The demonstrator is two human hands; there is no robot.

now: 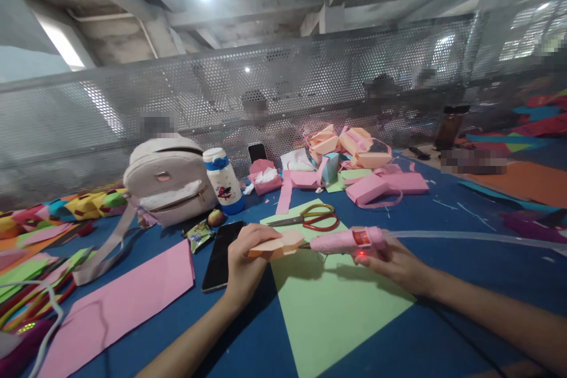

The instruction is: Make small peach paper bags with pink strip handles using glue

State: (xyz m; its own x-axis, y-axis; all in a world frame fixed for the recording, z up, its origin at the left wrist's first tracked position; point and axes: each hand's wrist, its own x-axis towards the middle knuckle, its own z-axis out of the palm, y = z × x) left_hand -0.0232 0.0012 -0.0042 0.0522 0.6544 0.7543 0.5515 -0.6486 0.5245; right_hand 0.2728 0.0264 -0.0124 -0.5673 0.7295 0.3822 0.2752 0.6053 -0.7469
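My left hand (243,260) is closed on a folded peach paper piece (277,244), holding it just above a light green sheet (330,307). My right hand (394,260) grips a pink hot glue gun (349,240), whose nozzle touches the right edge of the peach piece. A red light glows on the gun, and a clear glue stick (469,237) trails out of its back to the right. Red- and yellow-handled scissors (314,218) lie on the green sheet just beyond both hands.
On the blue table (443,212) lie a black phone (221,255), a pink sheet (119,301), a white backpack (168,180), a bottle (224,180) and pink paper boxes (381,186). Coloured strips pile up at left. People sit beyond a perforated metal screen (221,94).
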